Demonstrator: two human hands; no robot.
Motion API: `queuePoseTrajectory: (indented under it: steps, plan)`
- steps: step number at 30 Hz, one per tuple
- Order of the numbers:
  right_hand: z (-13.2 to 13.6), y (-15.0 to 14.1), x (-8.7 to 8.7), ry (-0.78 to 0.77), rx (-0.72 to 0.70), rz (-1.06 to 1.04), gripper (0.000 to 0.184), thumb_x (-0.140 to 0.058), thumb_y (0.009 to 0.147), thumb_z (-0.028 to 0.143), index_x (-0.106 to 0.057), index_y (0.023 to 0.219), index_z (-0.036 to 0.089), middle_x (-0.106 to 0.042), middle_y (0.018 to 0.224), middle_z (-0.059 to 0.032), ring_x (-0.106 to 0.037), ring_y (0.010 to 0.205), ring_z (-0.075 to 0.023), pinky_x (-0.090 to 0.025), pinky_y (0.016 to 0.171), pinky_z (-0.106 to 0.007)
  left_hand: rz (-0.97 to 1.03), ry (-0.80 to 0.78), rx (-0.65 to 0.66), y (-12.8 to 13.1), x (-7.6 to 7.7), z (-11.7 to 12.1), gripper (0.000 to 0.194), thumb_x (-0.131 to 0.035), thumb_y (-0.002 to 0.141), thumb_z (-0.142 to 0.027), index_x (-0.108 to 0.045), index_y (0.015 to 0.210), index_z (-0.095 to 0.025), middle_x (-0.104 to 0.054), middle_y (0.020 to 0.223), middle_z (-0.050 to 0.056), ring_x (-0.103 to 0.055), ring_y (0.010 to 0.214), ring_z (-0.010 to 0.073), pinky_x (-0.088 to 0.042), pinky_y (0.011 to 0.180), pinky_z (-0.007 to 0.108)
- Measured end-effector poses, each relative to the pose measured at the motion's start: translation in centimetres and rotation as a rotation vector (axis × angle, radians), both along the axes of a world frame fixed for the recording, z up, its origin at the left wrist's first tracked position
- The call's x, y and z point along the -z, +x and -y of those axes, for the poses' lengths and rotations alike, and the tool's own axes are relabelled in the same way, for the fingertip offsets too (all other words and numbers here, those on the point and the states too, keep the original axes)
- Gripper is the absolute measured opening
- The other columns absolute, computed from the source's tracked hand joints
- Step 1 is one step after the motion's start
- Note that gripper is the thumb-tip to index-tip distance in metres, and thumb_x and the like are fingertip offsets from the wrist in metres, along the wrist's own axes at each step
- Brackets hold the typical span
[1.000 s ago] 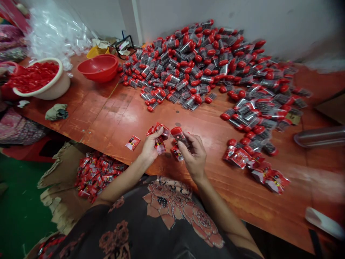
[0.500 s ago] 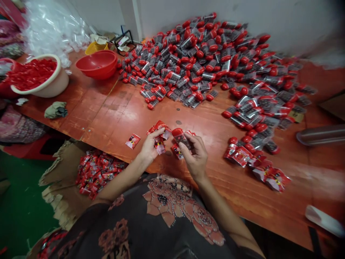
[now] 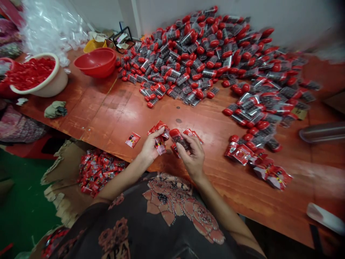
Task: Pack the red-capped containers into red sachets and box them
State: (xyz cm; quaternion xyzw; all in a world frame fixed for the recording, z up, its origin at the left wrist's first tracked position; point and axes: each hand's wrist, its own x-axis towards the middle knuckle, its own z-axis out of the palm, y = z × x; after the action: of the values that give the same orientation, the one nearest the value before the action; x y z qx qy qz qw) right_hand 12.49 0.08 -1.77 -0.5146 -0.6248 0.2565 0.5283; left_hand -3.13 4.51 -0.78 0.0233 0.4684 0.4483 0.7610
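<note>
1. Hands, two, slightly apart over the near middle of the table [image 3: 126, 113]: left hand [image 3: 151, 147] and right hand [image 3: 194, 153].
2. Pinched between left thumb and fingers: red packets [image 3: 160, 145], a small overlapping bunch, exact count impossible to tell.
3. Gripped between right thumb and fingers: one capped tube [image 3: 180, 138], dark inside, red cap pointing far and left.
4. Just left of the left hand, flat on the table: one loose packet [image 3: 133, 140].
5. Just beyond the right hand: flat packets [image 3: 193, 134], a few, partly hidden.
6. Far middle, spreading right: one big heap of tubes [image 3: 185, 59], too many to count.
7. To the right, nearer: one cluster of packets [image 3: 244, 154], several, overlapping.
8. Far left: one white tub [image 3: 55, 83] with uncounted red pieces, one red bowl [image 3: 94, 64], one yellow basket [image 3: 91, 46].
9. Left, nearer: one crumpled cloth [image 3: 55, 109].
10. Near left, below the table edge: torn cardboard [image 3: 63, 178] beside many packets, uncountable.
11. Right: one large clear tube [image 3: 325, 132], lying down; nearer, one white scoop-like piece [image 3: 325, 218].
</note>
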Motion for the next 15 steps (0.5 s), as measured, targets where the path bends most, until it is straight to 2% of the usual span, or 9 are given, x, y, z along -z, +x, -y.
queuePoseTrajectory:
  steps: [4,9,15]
  plan:
    - [0.07,0.01,0.12,0.041,0.029,0.056,0.042,-0.061,0.085,0.02,-0.06,0.125,0.034,-0.062,0.104,-0.0034,-0.061,0.094,-0.0205,-0.052,0.083,-0.042,-0.014,0.025,-0.012,0.18,-0.07,0.05,0.015,-0.078,0.068,-0.025,-0.068,0.076,-0.017,-0.065,0.06,0.001,-0.056,0.049,0.0114,-0.044,0.048,0.024]
    - [0.09,0.09,0.49,0.011,-0.01,0.097,0.043,-0.059,0.087,0.021,-0.058,0.127,0.035,-0.061,0.103,-0.004,-0.061,0.092,-0.0212,-0.054,0.08,-0.043,-0.065,0.05,-0.065,0.6,-0.36,0.18,0.016,-0.079,0.068,-0.027,-0.068,0.076,-0.019,-0.066,0.063,0.002,-0.058,0.051,0.0129,-0.043,0.046,0.024]
    - [0.32,0.21,0.5,0.151,0.034,0.17,0.054,-0.061,0.084,0.016,-0.052,0.133,0.038,-0.062,0.104,-0.0044,-0.061,0.093,-0.0224,-0.053,0.083,-0.044,-0.079,0.08,-0.064,0.86,-0.12,0.11,0.016,-0.078,0.069,-0.03,-0.069,0.076,-0.019,-0.065,0.062,0.001,-0.055,0.048,0.0114,-0.043,0.048,0.026]
